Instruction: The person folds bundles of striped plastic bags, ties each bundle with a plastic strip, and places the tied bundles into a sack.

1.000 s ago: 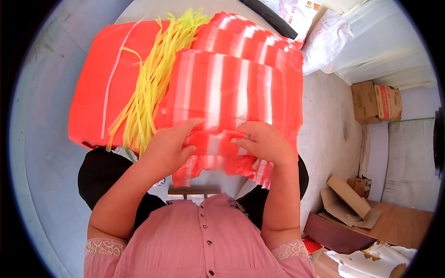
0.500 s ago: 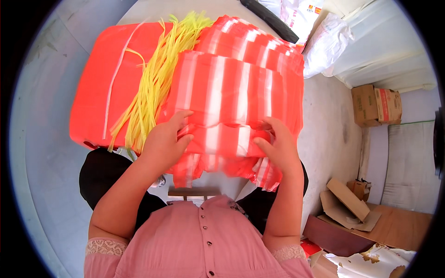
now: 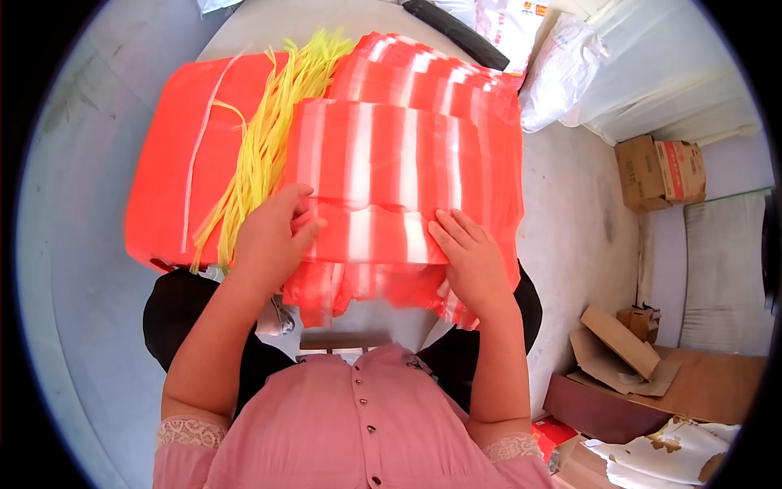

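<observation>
A stack of red-and-white striped plastic bags (image 3: 383, 155) lies in front of me, its near end folded up into a band. My left hand (image 3: 273, 236) is curled round the left end of that fold, with thumb and fingers on the plastic. On the fold's right end, my right hand (image 3: 471, 257) rests flat with its fingers stretched out. Loose plastic ends hang below the fold toward my lap. A bundle of yellow plastic strips (image 3: 273, 147) lies along the left side of the bags, close to my left hand.
The bags and strips rest on a red, block-shaped surface (image 3: 183, 155) with a pale cord across it. Beyond are a black roll (image 3: 456, 34) and white sacks (image 3: 562, 77). Cardboard boxes (image 3: 656, 173) stand at right; flattened cardboard (image 3: 615, 354) lies on a brown wooden surface (image 3: 709, 387).
My right hand has gone from curled at the fold's edge to lying flat on it. My left hand has moved slightly left. The fold looks flatter, and the whole view has shifted a little.
</observation>
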`<control>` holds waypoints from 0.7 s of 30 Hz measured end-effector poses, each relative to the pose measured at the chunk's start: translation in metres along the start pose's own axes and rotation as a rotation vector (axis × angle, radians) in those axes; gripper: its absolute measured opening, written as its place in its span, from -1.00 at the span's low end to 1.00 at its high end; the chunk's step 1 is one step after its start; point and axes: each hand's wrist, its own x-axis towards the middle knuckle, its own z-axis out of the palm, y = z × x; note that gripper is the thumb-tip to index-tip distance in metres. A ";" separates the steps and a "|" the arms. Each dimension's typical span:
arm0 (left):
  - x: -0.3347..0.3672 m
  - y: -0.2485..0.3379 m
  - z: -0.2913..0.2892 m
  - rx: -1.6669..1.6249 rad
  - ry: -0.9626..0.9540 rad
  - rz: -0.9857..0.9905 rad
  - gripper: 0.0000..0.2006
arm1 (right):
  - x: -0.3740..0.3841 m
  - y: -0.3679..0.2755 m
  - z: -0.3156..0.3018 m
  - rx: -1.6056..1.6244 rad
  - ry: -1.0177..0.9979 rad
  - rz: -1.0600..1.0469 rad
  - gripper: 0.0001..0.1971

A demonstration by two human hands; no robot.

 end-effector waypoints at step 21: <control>-0.009 -0.028 -0.012 0.087 -0.212 0.440 -0.65 | -0.005 0.027 -0.069 0.559 -0.440 0.419 -0.73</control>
